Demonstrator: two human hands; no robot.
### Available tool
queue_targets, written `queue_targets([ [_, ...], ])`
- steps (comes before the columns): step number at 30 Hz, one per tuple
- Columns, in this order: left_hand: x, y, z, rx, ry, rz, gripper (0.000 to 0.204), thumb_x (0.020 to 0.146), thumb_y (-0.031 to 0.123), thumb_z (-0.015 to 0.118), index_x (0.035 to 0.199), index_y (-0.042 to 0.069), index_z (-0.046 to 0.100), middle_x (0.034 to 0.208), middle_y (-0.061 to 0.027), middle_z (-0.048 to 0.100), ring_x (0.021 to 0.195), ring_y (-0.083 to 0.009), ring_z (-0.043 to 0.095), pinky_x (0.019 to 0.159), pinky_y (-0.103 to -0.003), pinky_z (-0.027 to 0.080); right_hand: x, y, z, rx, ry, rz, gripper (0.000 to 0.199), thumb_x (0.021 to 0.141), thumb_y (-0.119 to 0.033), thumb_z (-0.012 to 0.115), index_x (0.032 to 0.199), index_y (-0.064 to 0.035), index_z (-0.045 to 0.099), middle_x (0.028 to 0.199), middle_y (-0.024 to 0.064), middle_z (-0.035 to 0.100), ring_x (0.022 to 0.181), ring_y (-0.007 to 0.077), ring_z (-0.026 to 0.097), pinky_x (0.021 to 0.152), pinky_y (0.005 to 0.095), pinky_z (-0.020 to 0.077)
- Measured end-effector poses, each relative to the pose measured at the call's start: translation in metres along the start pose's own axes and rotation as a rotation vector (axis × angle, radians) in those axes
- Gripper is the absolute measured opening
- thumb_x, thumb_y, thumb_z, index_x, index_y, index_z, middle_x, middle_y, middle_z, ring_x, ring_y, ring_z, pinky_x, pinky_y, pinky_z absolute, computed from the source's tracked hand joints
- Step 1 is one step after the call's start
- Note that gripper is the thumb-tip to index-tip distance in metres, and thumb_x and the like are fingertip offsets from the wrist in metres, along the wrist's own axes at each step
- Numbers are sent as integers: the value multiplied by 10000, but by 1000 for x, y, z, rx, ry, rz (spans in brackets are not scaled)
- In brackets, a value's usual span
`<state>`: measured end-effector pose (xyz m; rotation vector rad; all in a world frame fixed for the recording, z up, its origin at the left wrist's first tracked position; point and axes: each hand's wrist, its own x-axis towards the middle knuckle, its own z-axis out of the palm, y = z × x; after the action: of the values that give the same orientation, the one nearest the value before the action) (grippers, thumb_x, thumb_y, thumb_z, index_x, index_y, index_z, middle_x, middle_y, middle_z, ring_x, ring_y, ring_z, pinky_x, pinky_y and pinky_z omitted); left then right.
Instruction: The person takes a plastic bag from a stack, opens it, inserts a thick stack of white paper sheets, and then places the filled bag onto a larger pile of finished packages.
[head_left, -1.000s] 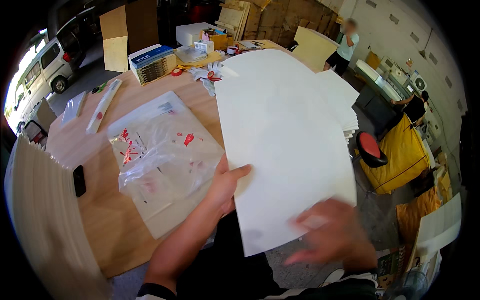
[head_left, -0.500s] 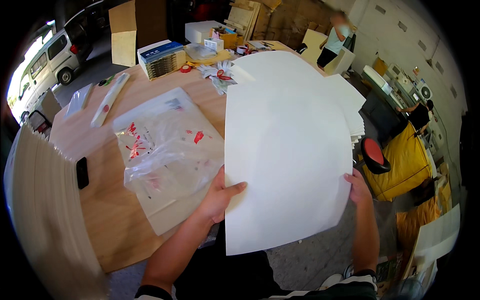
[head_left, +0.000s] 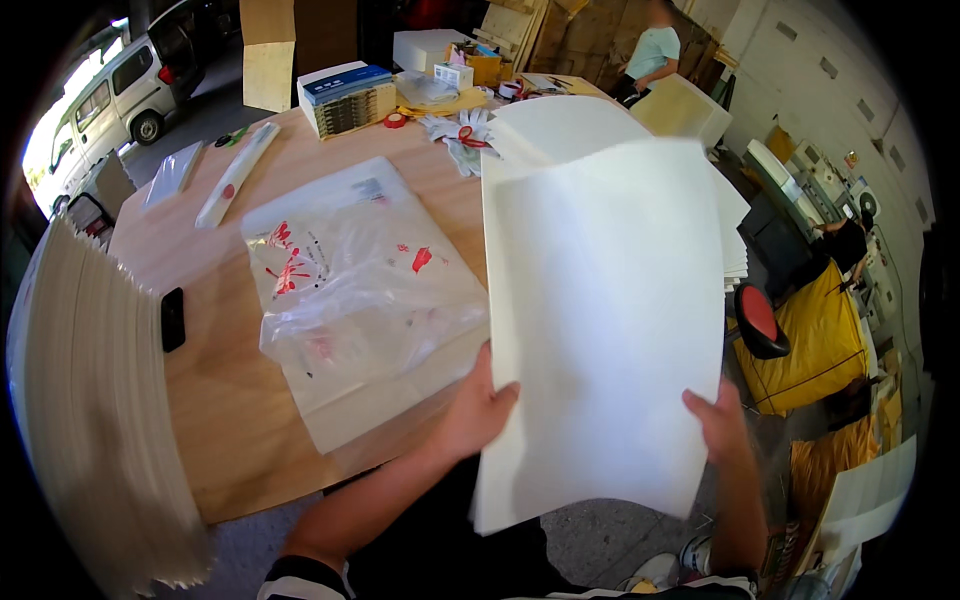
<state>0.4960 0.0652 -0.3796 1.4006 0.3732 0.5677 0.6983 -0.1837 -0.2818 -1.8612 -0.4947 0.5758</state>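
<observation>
A large white sheet [head_left: 610, 330], paper or thin board, is held up before me and bows between my hands. My left hand [head_left: 475, 412] grips its left edge, thumb on the front face. On the opposite edge, my right hand [head_left: 722, 425] pinches it the same way; the fingers behind are hidden. A second edge shows along the left, so it may be more than one sheet. Behind it lies a stack of white sheets [head_left: 570, 125], its layered edges visible at the right. Left of my left hand lies a clear plastic bag [head_left: 360, 270] with red print.
The wooden table [head_left: 215, 400] carries a black phone [head_left: 173, 319], a white roll [head_left: 238, 178], gloves [head_left: 460, 135] with red-handled scissors, and a blue-topped stack [head_left: 347, 98]. A tall pile of sheets [head_left: 95, 400] rises at left. A red-black stool [head_left: 760, 318] and two people stand beyond.
Both hands have moved lower in the picture with the sheet, which was flatter and now bows, its top edge lower. More of the stack behind shows. The whole view has shifted slightly.
</observation>
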Motion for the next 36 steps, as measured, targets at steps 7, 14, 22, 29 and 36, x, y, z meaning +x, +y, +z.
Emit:
queue_targets([
  [7, -57, 31, 46, 528, -51, 192, 788, 839, 60, 602, 1482, -64, 162, 1307, -359, 477, 1063, -489, 587, 719, -449, 566, -62, 40, 114, -6, 174, -346, 319, 1017, -228, 481, 1157, 45, 569, 935, 86, 644, 823, 110, 563, 736, 282, 475],
  [14, -75, 21, 64, 869, -123, 475, 794, 803, 195, 685, 1467, 0, 298, 1360, -418, 384, 1185, -481, 547, 624, -346, 592, -69, 54, 141, 59, 114, -495, 405, 1020, -295, 479, 1192, 67, 537, 1037, 121, 653, 938, 172, 615, 799, 324, 491],
  [22, -75, 28, 64, 923, -153, 528, 783, 753, 267, 729, 1413, -9, 411, 1345, -383, 439, 1139, -419, 598, 757, -362, 570, -75, 42, 140, 166, 199, -379, 341, 956, -231, 623, 1111, 69, 580, 992, 87, 655, 898, 126, 589, 771, 297, 485],
  [29, -66, -10, 11, 389, 4, 228, 1024, 645, 335, 881, 1459, 29, 341, 1379, -186, 486, 1264, -331, 487, 1065, -419, 372, -66, 71, 99, 287, 157, -327, 314, 956, -267, 628, 998, 44, 612, 854, 14, 618, 770, 65, 519, 677, 241, 427],
  [36, -52, -47, 14, -182, -119, 51, 1025, 649, 221, 897, 1454, 5, 302, 1342, -148, 515, 1244, -248, 498, 1050, -400, 391, -63, 78, 116, 284, 48, -400, 287, 914, -260, 678, 960, 18, 621, 775, -10, 591, 707, 64, 512, 630, 245, 423],
])
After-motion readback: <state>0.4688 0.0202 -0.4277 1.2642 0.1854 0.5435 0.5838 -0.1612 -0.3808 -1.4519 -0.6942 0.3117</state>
